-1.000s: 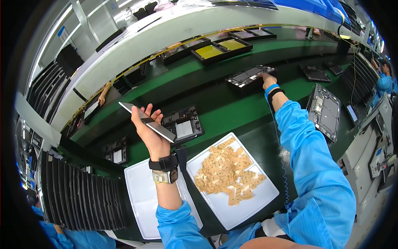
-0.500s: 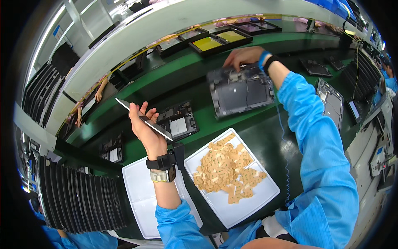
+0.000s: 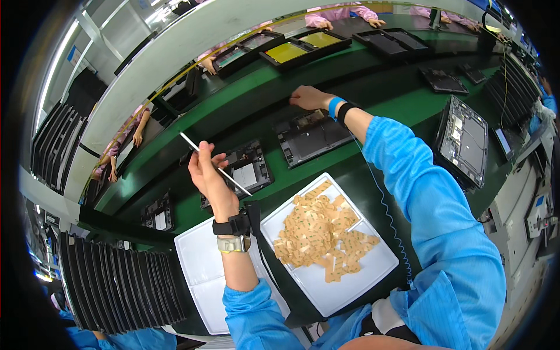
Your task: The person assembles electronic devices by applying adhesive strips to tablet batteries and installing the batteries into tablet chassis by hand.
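Note:
My left hand (image 3: pixel 210 178) grips a thin flat slab with a white edge (image 3: pixel 234 181), tilted and seen nearly edge-on. Below it on the green bench lies an opened tablet-like device (image 3: pixel 248 169) with a pale rectangular part inside. Loosely curled and holding nothing visible, my right hand (image 3: pixel 309 97) hovers over the far side of another opened device (image 3: pixel 315 140) with a dark interior. Nearer to me, a white tray (image 3: pixel 326 300) carries a heap of tan adhesive pieces (image 3: pixel 318 230) with green marks.
A second white tray (image 3: pixel 198 274) sits under my left forearm. Black trays stand stacked on edge at left (image 3: pixel 116 280). More opened devices (image 3: pixel 464 143) lie at right. Black frames with yellow panels (image 3: pixel 286 52) rest across the bench, near co-workers' hands. A coiled blue cord (image 3: pixel 385 216) trails from my right wrist.
My right hand has let go of the dark opened device, which now lies on the bench, and moved left. My left hand has turned the slab more edge-on.

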A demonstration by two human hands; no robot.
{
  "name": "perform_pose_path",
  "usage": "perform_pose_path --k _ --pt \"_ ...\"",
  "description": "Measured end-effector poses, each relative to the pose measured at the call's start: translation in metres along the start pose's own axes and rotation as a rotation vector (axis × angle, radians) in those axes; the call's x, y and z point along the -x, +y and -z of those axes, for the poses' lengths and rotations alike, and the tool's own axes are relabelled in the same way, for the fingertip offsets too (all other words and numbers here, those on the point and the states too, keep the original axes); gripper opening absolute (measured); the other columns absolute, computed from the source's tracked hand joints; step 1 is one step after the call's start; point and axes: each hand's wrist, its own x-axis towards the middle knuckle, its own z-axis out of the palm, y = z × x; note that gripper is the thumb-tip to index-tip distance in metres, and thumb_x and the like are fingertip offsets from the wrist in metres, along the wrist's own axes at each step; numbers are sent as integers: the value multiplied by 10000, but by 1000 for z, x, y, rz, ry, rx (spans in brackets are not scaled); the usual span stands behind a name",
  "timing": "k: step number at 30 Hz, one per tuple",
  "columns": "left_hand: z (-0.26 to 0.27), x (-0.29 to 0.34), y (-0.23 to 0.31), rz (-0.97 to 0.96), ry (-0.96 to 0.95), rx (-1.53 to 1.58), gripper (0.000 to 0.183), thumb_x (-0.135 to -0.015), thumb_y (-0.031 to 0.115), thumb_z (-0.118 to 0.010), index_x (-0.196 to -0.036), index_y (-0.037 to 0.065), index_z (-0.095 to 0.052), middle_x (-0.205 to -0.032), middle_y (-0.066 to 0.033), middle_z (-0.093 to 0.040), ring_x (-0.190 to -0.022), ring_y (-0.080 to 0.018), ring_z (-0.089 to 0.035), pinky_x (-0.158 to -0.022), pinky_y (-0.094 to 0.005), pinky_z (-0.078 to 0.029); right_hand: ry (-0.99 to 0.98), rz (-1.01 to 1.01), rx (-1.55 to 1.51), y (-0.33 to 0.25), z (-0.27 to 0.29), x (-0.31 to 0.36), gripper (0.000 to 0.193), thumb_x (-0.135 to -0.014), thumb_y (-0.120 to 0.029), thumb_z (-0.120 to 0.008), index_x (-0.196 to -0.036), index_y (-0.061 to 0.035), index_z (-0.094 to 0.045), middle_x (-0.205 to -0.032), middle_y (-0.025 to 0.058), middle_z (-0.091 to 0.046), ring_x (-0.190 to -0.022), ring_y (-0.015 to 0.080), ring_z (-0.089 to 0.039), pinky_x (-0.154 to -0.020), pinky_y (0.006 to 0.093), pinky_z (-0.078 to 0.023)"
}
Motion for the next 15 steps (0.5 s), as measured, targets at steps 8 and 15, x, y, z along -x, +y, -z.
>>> perform_pose_path --k 8,15 --pt "-31 46 -20 -758 -585 -797 946 -631 230 -957 -1438 19 -509 -1307 -175 -625 -1193 -320 -625 -1018 -419 -508 123 500 -261 -160 74 135 350 -980 -204 -664 -1244 26 -653 -1129 198 -736 -979 332 -725 -830 393 -584" --pt "-74 52 -44 -863 -680 -1037 1067 -752 338 -894 -1560 -39 -309 -1600 -242 -373 -1460 -393 -386 -1194 -482 -328 570 145 -445 -94 66 173 262 -845 -75 -784 -1083 11 -716 -966 196 -753 -853 332 -751 -738 373 -585"
